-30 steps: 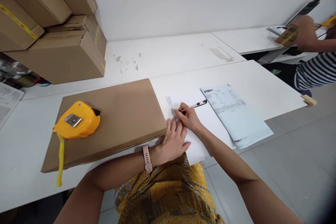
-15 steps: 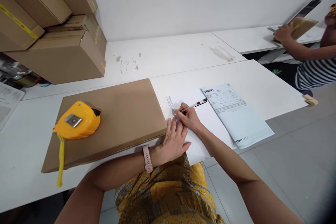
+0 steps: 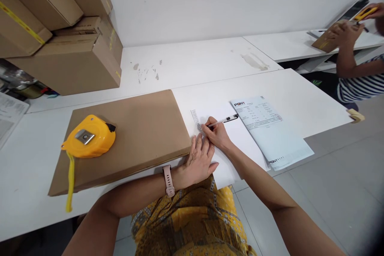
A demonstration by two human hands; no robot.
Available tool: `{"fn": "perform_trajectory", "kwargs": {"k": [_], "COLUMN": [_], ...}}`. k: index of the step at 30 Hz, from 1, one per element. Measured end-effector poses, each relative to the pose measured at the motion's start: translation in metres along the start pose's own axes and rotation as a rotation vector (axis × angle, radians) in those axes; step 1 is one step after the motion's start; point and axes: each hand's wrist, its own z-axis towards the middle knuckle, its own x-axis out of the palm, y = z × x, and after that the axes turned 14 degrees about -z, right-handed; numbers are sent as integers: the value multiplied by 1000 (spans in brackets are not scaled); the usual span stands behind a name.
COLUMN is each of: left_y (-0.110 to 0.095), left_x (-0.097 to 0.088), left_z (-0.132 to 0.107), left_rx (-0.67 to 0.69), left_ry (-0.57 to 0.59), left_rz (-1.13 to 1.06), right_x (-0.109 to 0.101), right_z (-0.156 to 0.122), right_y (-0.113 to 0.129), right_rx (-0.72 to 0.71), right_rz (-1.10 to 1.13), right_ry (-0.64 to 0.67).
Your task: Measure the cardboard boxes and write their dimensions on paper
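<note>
My right hand [image 3: 218,134] is closed around a pen [image 3: 225,120], its tip hidden by the fingers beside a column of small handwriting on a white sheet of paper [image 3: 237,144]. Spread flat, my left hand [image 3: 200,160] rests on the paper's lower left, beside the corner of a flat cardboard box [image 3: 144,128]. On that box lies a yellow tape measure [image 3: 97,140] with a yellow strap hanging from it. A printed form [image 3: 270,140] headed PONY partly covers the sheet's right side.
Several cardboard boxes [image 3: 81,62] are stacked at the back left against the wall. The white table [image 3: 207,64] has peeled patches on it. At the far right, a co-worker in a striped shirt holds a small cardboard box [image 3: 325,42] and a yellow tool [image 3: 366,13].
My right hand and pen have shifted very slightly; my left hand stays put. The co-worker's box has moved left and tilted, and the yellow tool has come against it.
</note>
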Motion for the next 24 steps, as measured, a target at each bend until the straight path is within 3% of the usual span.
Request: {"fn": "perform_trajectory", "kwargs": {"k": [24], "left_y": [0], "left_x": [-1], "left_z": [-1], "left_rx": [-1], "left_ry": [12], "left_rz": [-2], "right_x": [-1], "right_z": [0], "right_y": [1], "right_rx": [26], "right_rz": [18], "right_ry": [1]}}
